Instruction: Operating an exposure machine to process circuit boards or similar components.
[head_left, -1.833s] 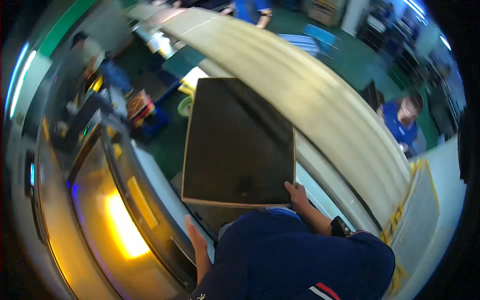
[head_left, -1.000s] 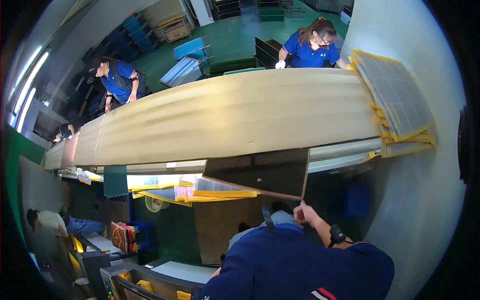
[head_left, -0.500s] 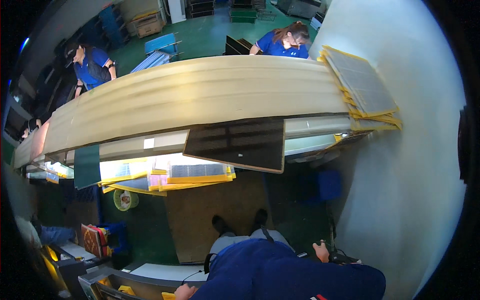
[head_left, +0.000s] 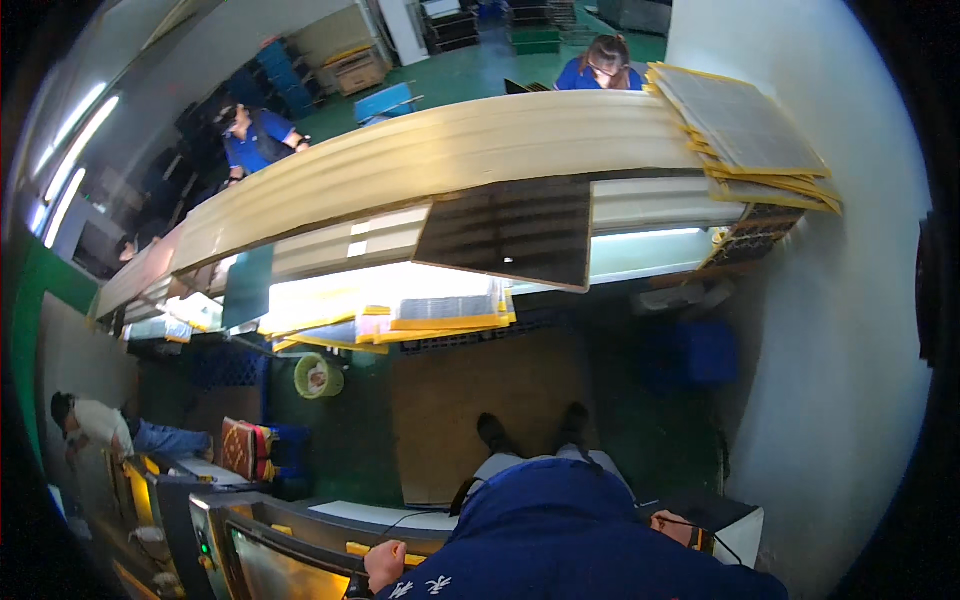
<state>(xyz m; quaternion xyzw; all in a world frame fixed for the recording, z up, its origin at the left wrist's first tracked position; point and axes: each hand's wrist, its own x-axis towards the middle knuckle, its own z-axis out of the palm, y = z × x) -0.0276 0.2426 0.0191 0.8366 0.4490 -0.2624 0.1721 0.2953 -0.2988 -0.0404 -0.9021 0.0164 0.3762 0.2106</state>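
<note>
Dark panel [head_left: 510, 232] overhangs bench edge, floor below open; left hand [head_left: 384, 566] fisted, right hand [head_left: 676, 527] unclear.

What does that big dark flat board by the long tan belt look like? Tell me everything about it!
The dark board is a thin, flat, roughly square panel, nearly black with faint stripes and a pale edge along its near side. It lies flat on the pale ledge beside the long tan belt, its near edge jutting out over the lit shelf below. No hands touch it.
</note>
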